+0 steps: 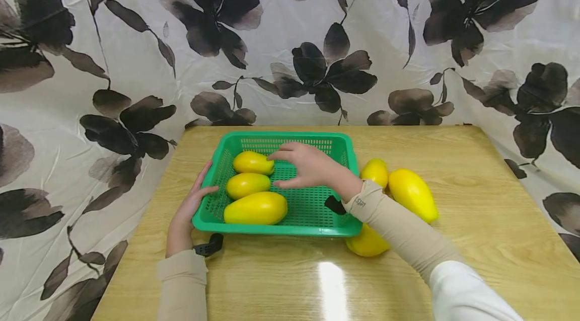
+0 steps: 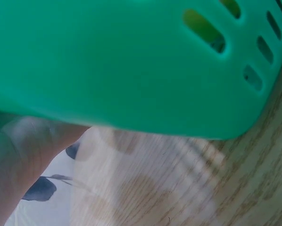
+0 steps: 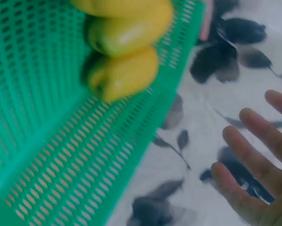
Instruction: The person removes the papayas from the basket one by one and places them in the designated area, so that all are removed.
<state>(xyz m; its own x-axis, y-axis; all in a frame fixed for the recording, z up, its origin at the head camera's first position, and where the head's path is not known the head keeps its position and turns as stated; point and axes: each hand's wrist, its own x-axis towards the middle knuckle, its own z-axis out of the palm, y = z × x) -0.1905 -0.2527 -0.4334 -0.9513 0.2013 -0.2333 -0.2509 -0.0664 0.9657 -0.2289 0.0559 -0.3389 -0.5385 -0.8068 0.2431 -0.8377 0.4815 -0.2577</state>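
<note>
A green plastic basket with slotted walls stands on the table. Inside it, along the left side, three yellow mango-like fruits lie in a row: a back one, a middle one and a larger front one. My left hand grips the basket's left side, thumb at the rim and fingers along the outer wall. Over the basket's middle is my right hand, holding nothing, its fingers spread and its fingertips close to the back fruit. The right wrist view shows those fingers apart.
More yellow fruits lie on the wooden table right of the basket: one by its wall, a large one, and one at the front corner, partly behind the right forearm. A flower-patterned cloth hangs behind.
</note>
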